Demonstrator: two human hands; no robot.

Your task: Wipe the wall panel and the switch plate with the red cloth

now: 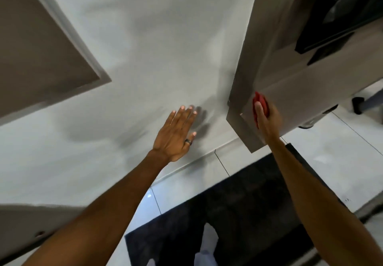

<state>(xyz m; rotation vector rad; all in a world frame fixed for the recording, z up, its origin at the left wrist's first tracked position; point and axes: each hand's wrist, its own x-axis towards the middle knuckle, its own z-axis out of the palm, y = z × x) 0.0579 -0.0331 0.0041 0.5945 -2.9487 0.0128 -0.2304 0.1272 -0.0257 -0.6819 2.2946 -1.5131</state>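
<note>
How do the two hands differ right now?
The left hand is open, fingers spread flat toward the white wall, and holds nothing; the right hand is closed around the red cloth. The left wears a dark ring; none shows on the right. The right is at the grey panel. Both arms are bare and raised.

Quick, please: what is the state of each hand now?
Left hand: open, flat on the white wall.
Right hand: closed on the red cloth.

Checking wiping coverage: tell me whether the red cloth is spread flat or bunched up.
Bunched up. The red cloth shows only as a small wad gripped in the right hand against the grey panel.
</note>
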